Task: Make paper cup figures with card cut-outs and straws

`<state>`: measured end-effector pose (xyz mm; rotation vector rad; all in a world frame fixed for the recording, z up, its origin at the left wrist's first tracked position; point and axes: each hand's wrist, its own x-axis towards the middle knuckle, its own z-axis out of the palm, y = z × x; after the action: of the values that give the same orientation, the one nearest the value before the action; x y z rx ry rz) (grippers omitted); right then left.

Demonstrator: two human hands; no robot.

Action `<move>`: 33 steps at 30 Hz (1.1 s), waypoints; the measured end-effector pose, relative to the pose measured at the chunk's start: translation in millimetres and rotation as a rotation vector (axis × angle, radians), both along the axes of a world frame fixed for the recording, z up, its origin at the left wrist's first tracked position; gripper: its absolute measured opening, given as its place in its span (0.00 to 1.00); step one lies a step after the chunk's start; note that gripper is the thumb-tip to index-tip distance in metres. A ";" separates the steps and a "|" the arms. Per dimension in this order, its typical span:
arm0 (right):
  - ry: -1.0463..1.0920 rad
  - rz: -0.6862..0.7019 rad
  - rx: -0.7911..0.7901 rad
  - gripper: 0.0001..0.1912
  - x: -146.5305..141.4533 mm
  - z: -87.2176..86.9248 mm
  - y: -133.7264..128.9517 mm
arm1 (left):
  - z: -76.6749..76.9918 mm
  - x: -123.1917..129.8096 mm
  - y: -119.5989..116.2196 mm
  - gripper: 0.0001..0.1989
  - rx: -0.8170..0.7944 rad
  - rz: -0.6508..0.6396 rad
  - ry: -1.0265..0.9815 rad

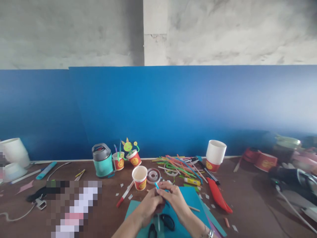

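My left hand (154, 204) and my right hand (173, 197) meet over sheets of blue paper (195, 195), fingers closed together. Between their fingertips sticks up a short thin blue strip (157, 185); its lower part is hidden by the fingers. Just beneath the hands are the black handles of scissors (168, 222), the blades mostly out of sight. A thin tan stick (194, 209) lies on the paper beside my right wrist. Beyond the hands stand a red and white paper cup (140, 178) and a roll of tape (154, 176).
Coloured pipe cleaners (178, 167) lie in a pile behind, near a yellow glue stick (192, 181). Stacked cups (216, 155) and a red pouch (219, 195) are at right. At left stand a teal jar (103, 162) and decorated cups (134, 158). A red-capped marker (125, 194) lies nearby.
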<state>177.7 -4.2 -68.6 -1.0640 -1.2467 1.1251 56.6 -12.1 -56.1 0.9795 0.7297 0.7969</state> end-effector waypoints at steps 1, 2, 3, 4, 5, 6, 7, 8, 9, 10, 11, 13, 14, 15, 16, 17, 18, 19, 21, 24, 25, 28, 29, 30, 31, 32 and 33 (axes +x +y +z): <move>-0.005 -0.024 -0.002 0.15 -0.1 -0.2 0.3 | -0.8 1.6 -0.6 0.11 -0.003 0.019 -0.013; 0.003 -0.043 -0.008 0.16 -0.2 -1.2 0.7 | -1.1 3.0 -1.3 0.09 0.003 0.041 -0.029; 0.024 -0.057 -0.016 0.17 -0.6 -3.1 1.2 | -1.1 4.0 -2.2 0.08 0.020 0.063 -0.040; 0.053 -0.063 -0.029 0.19 -1.3 -5.8 1.7 | -0.8 4.7 -3.1 0.07 0.048 0.085 -0.043; 0.084 -0.066 -0.044 0.20 -2.3 -9.1 2.2 | -0.4 5.2 -4.0 0.06 0.084 0.103 -0.042; 0.111 -0.067 -0.063 0.21 -3.6 -12.5 2.5 | -0.1 5.7 -4.9 0.06 0.112 0.113 -0.047; 0.127 -0.061 -0.088 0.22 -4.7 -15.6 2.9 | -0.3 6.1 -5.5 0.06 0.125 0.107 -0.066; 0.129 -0.043 -0.116 0.22 -5.1 -17.8 3.7 | -0.9 6.5 -5.8 0.07 0.119 0.093 -0.101; 0.112 -0.029 -0.133 0.23 -4.1 -18.6 5.1 | -2.1 6.7 -5.6 0.08 0.095 0.074 -0.144; 0.051 -0.030 -0.125 0.24 -1.2 -17.8 7.6 | -3.7 6.6 -5.1 0.10 0.056 0.055 -0.185; -0.043 -0.060 -0.095 0.24 4.2 -15.3 11.4 | -5.7 6.2 -4.0 0.12 0.010 0.038 -0.216; -0.325 -0.208 0.017 0.25 23.6 -6.0 23.6 | -9.6 4.3 -0.8 0.16 -0.073 0.023 -0.235; -0.408 -0.283 0.028 0.24 37.2 -0.2 31.5 | -11.3 3.0 1.1 0.18 -0.104 0.025 -0.231; -0.457 -0.339 0.029 0.23 52.3 5.5 39.9 | -12.5 1.8 3.1 0.21 -0.129 0.034 -0.225; -0.516 -0.392 0.022 0.21 68.1 10.6 48.3 | -13.4 0.7 5.0 0.23 -0.149 0.051 -0.221; -0.577 -0.448 0.014 0.19 83.4 14.6 56.0 | -14.1 0.0 6.6 0.25 -0.161 0.071 -0.218; -0.640 -0.505 0.005 0.16 97.2 17.3 62.6 | -14.7 -0.4 8.0 0.26 -0.164 0.091 -0.219; -0.700 -0.553 -0.006 0.13 108.8 18.9 67.9 | -15.3 -0.5 9.1 0.26 -0.160 0.113 -0.229; -0.807 -0.605 -0.007 0.09 123.8 19.2 74.7 | -16.4 -0.2 10.6 0.26 -0.133 0.151 -0.271; -0.923 -0.629 0.055 0.07 127.5 19.3 77.2 | -17.6 -0.7 12.4 0.25 -0.114 0.197 -0.318; -0.946 -0.629 0.092 0.07 124.8 20.6 76.1 | -17.5 -1.4 13.1 0.24 -0.114 0.209 -0.316; -0.978 -0.577 0.230 0.08 106.2 28.8 64.4 | -16.2 -4.4 15.4 0.23 -0.128 0.242 -0.292; -0.980 -0.533 0.304 0.07 96.6 32.3 56.6 | -15.5 -5.3 16.0 0.23 -0.140 0.247 -0.282; -0.980 -0.480 0.381 0.06 85.7 35.6 46.9 | -14.8 -6.1 16.3 0.23 -0.159 0.246 -0.273; -0.974 -0.387 0.558 0.07 73.7 38.5 35.7 | -14.0 -6.6 16.3 0.24 -0.178 0.239 -0.264; -0.972 -0.286 0.698 0.08 61.4 40.6 23.4 | -13.2 -6.8 16.0 0.24 -0.193 0.226 -0.245; -0.986 -0.166 0.783 0.09 49.4 41.8 11.0 | -12.4 -6.9 15.4 0.24 -0.203 0.211 -0.221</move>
<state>227.1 6.8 -26.8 -1.0659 -2.0593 -0.1502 49.7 3.3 -68.5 0.6272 0.7133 0.9775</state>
